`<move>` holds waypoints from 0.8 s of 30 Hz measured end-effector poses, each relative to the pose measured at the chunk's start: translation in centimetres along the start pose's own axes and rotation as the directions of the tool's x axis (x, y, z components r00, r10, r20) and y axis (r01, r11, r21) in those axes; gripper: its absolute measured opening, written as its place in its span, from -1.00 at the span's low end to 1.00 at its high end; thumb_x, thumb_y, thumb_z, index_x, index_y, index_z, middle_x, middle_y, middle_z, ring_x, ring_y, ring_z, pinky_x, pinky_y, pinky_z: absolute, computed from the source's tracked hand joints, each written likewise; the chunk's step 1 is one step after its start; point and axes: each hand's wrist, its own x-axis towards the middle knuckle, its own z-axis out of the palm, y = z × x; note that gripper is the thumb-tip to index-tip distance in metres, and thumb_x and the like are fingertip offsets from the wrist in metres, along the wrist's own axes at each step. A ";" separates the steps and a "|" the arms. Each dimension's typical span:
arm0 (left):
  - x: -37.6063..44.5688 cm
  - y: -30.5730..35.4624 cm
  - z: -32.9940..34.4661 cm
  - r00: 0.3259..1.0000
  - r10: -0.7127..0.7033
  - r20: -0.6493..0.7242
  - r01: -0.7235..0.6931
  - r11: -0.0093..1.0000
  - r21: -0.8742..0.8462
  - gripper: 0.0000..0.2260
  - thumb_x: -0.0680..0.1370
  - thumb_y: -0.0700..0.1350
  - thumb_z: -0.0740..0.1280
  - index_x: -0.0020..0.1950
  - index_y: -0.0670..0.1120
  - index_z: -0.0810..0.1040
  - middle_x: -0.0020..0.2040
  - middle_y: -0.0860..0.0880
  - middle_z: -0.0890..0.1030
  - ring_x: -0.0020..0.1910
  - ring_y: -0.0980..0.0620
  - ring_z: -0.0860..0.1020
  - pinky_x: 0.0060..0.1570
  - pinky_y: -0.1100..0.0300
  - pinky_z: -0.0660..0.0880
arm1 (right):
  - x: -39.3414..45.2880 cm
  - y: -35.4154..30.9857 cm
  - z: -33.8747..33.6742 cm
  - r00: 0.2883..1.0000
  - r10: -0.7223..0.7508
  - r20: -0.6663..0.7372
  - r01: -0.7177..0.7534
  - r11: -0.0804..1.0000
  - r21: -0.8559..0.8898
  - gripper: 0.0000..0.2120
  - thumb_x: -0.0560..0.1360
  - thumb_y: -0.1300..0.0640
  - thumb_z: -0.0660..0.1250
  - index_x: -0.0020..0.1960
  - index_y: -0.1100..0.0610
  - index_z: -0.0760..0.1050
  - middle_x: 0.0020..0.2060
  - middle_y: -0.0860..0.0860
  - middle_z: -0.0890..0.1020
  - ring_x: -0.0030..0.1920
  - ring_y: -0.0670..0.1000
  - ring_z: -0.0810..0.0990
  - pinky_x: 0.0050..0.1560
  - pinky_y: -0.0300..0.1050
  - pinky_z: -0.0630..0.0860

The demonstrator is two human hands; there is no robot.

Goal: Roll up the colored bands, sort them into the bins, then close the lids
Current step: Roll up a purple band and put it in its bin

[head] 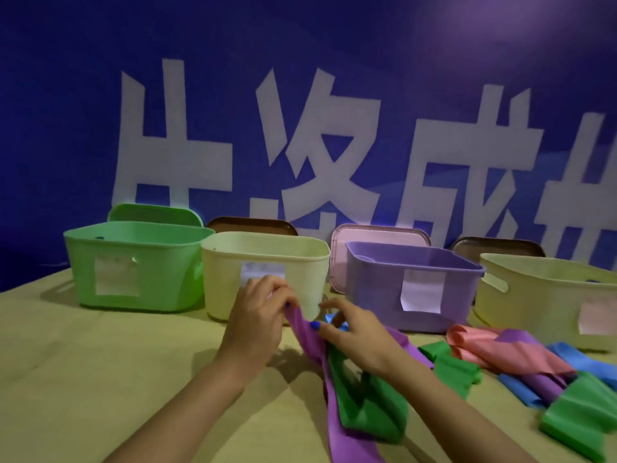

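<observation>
Purple band up, ready to roll.
My left hand [257,315] and right hand [350,332] both pinch the purple band [337,416] at its far end; its length trails toward me over the worktop [100,379].

backdrop [334,45]: blue, large white Chinese characters, cut off at the bottom by the bins; 洛 and 成 readable, others partly hidden | green bin [133,265]: white paper label, illegible | cream bin [263,262] right of it: label, blurred | purple bin [410,279]: label, blank or unreadable | far cream bin [547,295]: pale label, illegible
</observation>
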 end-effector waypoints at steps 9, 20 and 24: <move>0.6 -0.1 -0.5 0.964 -0.149 -0.221 0.113 0.980 -0.165 -0.85 0.50 -0.23 0.09 -0.07 -0.02 0.40 0.00 0.05 0.30 -0.03 0.32 0.35 0.09 0.55 0.27 | 0.4 0.5 1.5 0.976 0.056 0.211 -0.160 0.841 0.516 -0.93 0.52 0.15 0.33 -0.08 0.15 0.57 -0.41 -0.17 0.56 -0.40 -0.24 0.47 -0.36 -0.40 0.35; 0.3 -0.4 0.1 0.862 -0.500 -0.087 0.447 0.830 -0.334 -0.70 0.52 -0.43 0.22 0.02 -0.05 0.54 0.06 -0.03 0.48 0.07 0.11 0.47 0.09 0.19 0.46 | -1.4 -0.5 0.7 0.987 0.106 0.123 -0.153 0.363 0.919 -0.85 0.51 0.26 0.30 -0.03 0.32 0.59 -0.15 0.24 0.61 -0.16 0.11 0.53 -0.18 -0.12 0.46; 0.1 1.0 1.2 0.584 -0.766 0.267 0.734 0.358 -0.577 -0.87 0.60 -0.25 0.20 0.07 -0.03 0.44 0.16 -0.08 0.47 0.01 -0.11 0.58 0.00 0.05 0.56 | -1.5 -0.3 -0.5 0.974 0.157 0.162 -0.198 0.244 0.949 -0.83 0.52 0.31 0.25 0.03 0.26 0.59 -0.14 0.18 0.61 -0.23 0.04 0.55 -0.23 -0.19 0.51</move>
